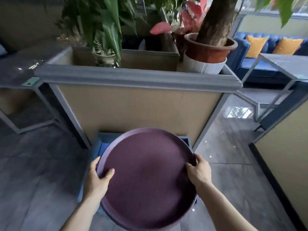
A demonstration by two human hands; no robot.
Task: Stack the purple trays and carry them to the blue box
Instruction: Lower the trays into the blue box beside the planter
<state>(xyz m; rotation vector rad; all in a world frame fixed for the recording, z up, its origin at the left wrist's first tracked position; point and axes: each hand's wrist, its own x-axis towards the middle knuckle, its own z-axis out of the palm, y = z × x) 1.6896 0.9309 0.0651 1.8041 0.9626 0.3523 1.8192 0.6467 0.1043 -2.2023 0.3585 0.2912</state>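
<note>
One head-worn view looks steeply down and forward, close over the purple tray (146, 177), floor (41, 172) beyond

We can't read any text, brand, number or sign here. The red-and-white decoration (194, 13) among the plants may carry printing, but it's too blurred for us to make out. The green tag (31, 81) on the left table corner shows only a dark mark, unreadable.

purple tray (148, 177), blue box (100, 140), orange cushions (255, 45)
</note>
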